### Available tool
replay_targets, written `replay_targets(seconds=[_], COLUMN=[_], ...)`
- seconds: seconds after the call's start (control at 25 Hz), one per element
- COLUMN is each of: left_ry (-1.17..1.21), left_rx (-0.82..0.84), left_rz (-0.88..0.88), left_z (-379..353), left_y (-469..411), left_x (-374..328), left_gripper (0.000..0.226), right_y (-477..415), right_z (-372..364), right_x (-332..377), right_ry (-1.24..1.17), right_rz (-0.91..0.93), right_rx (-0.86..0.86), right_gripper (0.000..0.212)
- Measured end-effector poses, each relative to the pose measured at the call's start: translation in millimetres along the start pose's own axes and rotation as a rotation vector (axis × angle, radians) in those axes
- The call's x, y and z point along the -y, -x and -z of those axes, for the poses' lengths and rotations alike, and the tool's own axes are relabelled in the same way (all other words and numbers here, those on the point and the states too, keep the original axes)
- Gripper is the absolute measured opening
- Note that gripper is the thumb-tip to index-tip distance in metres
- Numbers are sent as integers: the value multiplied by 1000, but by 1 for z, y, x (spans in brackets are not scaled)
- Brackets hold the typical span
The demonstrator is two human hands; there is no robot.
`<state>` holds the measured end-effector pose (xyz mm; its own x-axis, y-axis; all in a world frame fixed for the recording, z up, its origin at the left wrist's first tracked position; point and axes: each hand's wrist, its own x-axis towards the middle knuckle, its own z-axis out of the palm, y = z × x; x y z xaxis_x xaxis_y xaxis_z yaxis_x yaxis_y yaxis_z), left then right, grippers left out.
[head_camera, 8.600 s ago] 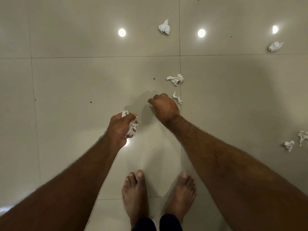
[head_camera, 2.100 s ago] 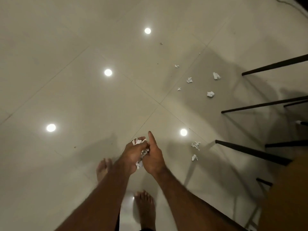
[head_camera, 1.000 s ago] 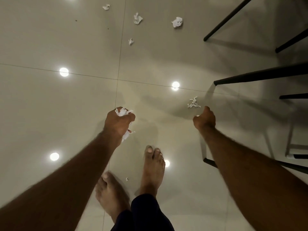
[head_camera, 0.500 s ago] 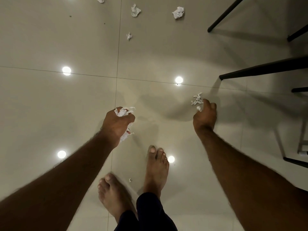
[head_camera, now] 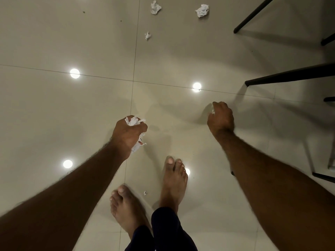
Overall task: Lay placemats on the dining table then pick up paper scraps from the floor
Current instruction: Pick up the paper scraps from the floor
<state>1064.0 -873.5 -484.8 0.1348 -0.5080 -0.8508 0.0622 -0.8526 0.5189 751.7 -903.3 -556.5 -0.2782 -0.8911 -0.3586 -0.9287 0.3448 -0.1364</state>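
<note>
My left hand (head_camera: 127,134) grips a bunch of crumpled white paper scraps (head_camera: 134,121) that stick out above and below the fist. My right hand (head_camera: 221,117) is down at the floor to the right, fingers curled round a small white scrap (head_camera: 213,111) of which only a sliver shows. More white scraps lie far ahead on the glossy beige tiles: one (head_camera: 155,7) near the top, another (head_camera: 202,10) to its right, a smaller one (head_camera: 147,35) below. A tiny scrap (head_camera: 145,192) lies between my bare feet.
Black chair or table legs (head_camera: 290,77) slant in from the right, with another leg (head_camera: 253,14) at the top right and more at the right edge. My bare feet (head_camera: 175,178) stand at the bottom centre. Ceiling lights reflect in the tiles.
My right hand has closed over the scrap that lay in front of it, so that scrap is now nearly hidden. The left hand has kept its bunch of paper and stayed put.
</note>
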Motion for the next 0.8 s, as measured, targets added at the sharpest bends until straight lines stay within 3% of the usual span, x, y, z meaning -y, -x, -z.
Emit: replay_targets(seconds=[0.12, 0.4, 0.48, 0.6, 0.8], left_ry=[-6, 4, 56, 134, 244], left_rx=[10, -13, -6, 5, 51], left_rz=[-1, -21, -1, 41, 70], left_z=[6, 26, 31, 35, 30], left_y=[3, 6, 9, 22, 57], left_x=[5, 7, 8, 7, 3], left_gripper=[24, 26, 29, 16, 10], right_y=[6, 16, 38, 84, 151], right_z=[-11, -20, -22, -23, 6], right_x=[7, 22, 38, 80, 168], right_ry=[96, -7, -191, -510, -959], right_rz=[22, 78, 85, 48, -59], right_rx=[5, 20, 0, -10, 153], right_gripper=[38, 36, 38, 40, 56])
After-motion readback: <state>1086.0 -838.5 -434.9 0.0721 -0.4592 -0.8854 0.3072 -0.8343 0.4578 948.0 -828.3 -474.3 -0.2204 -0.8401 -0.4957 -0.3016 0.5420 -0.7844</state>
